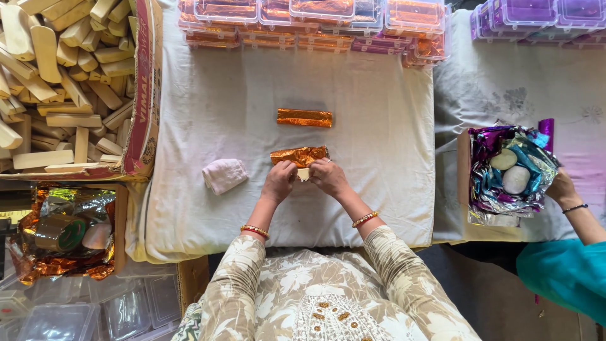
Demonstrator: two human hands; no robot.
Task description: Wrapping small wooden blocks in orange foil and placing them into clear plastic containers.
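Both hands, left hand (279, 181) and right hand (327, 176), pinch a seemingly half-wrapped orange foil block (300, 156) mid-worktop (379, 189); one wrapped bar (304, 117) lies finished beyond.

A counter (391, 208) draped in white cloth carries the work. At its middle lies a finished orange-foil bar (304, 117); nearer, a half-wrapped orange-foil block (300, 155). Left of that sits a folded white rag (224, 175). Stacked clear plastic boxes (303, 22) of orange-wrapped pieces line the far edge. A cardboard box (146, 88) of bare wooden blocks overlaps the left edge.
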